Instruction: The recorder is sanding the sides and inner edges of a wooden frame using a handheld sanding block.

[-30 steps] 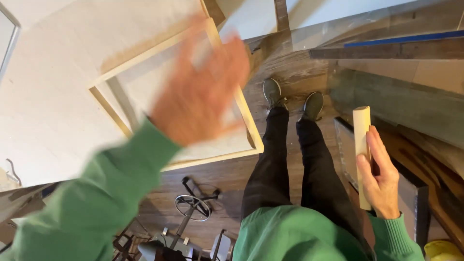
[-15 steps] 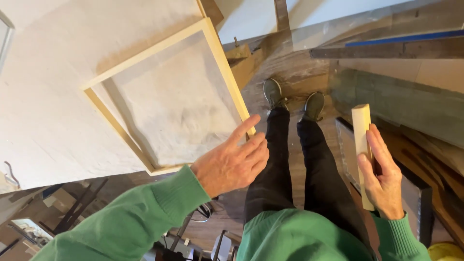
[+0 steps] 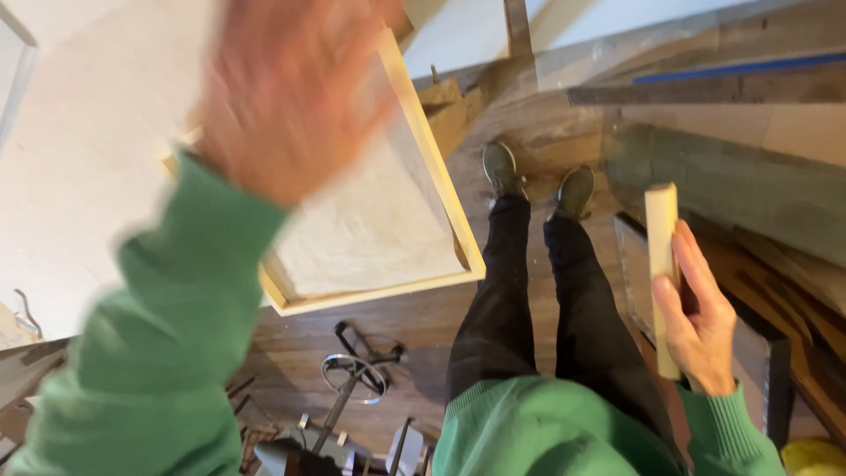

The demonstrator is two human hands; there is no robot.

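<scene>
1. Wood block, pale and slender, stands upright in the right hand, to the right of the wooden frame; fingers wrap its lower half.
2. It looks light, stiff and smooth; gripping mid-length seems steadiest.
3. The left hand blurs over the frame, fingers apparently spread, holding nothing.

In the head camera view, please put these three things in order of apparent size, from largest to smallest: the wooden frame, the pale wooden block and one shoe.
1. wooden frame, clearly the largest.
2. and 3. pale wooden block in the right hand and the shoe: unsure, because the block is much nearer the camera.
</scene>
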